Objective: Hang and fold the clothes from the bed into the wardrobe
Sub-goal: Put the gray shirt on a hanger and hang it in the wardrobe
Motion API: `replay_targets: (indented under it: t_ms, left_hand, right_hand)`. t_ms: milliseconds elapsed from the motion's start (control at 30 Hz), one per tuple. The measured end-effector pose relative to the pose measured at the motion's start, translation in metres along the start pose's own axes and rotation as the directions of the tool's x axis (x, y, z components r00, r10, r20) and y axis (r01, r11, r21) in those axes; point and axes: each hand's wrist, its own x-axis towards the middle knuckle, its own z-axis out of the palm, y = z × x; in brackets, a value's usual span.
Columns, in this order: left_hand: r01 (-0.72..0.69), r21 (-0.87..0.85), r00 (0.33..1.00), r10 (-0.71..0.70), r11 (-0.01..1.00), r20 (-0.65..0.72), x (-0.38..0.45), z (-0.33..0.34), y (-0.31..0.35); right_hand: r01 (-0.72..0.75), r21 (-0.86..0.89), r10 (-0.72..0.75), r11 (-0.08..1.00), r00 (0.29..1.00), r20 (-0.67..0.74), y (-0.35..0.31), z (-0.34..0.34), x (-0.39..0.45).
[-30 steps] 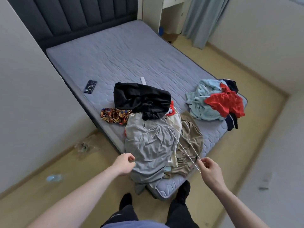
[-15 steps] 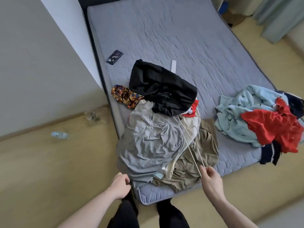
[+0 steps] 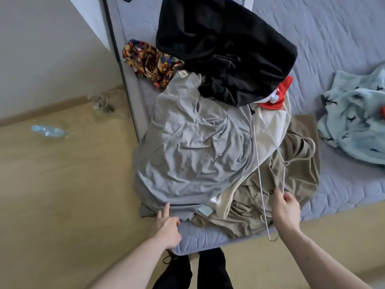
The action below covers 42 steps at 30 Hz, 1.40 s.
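At the left of the frame a plastic bottle [image 3: 49, 131] lies on the floor. The left hand [image 3: 166, 223], fingers straight, touches the hem of the grey shirt [image 3: 198, 147] at the bed's [image 3: 337, 34] near corner. Above it lies a black garment [image 3: 225, 44]. Lower right, the right hand [image 3: 286, 207] pinches a thin wire hanger [image 3: 260, 178] over the khaki garment [image 3: 295, 178].

You see one grey garment [image 3: 193, 142], one black [image 3: 225, 44], one patterned [image 3: 150, 61], one khaki [image 3: 291, 184], one cream [image 3: 273, 124], one pale-blue [image 3: 354, 122]. Red pieces [image 3: 281, 94]: possibly two. One wire hanger [image 3: 260, 174], one bottle [image 3: 49, 131], two hands.
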Motion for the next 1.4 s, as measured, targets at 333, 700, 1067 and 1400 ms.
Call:
replay_targets:
  t_ms: [333, 700, 1067, 1400]
  left_hand:
    - [-0.223, -0.211, 0.873, 0.098, 0.952, -0.478, 0.008, 0.015, -0.032]
    - [-0.454, -0.732, 0.838, -0.035, 0.508, -0.544, -0.135, -0.134, -0.046]
    - [-0.622, -0.67, 0.761, 0.11, 0.406, -0.64, -0.392, -0.276, -0.049]
    - [-0.634, -0.771, 0.772, -0.083, -0.051, -0.63, -0.532, -0.306, -0.051]
  right_hand:
    - [-0.268, -0.063, 0.268, 0.961, 0.963, -0.017, 0.051, 0.053, 0.045]
    - [-0.167, -0.227, 0.204, 0.96, 0.967, 0.152, -0.012, 0.016, -0.015]
    - [0.405, 0.082, -0.379, 0.91, 0.738, 0.558, -0.125, -0.034, -0.273]
    - [0.766, 0.189, -0.631, 0.615, 0.333, 0.701, -0.152, -0.07, -0.446]
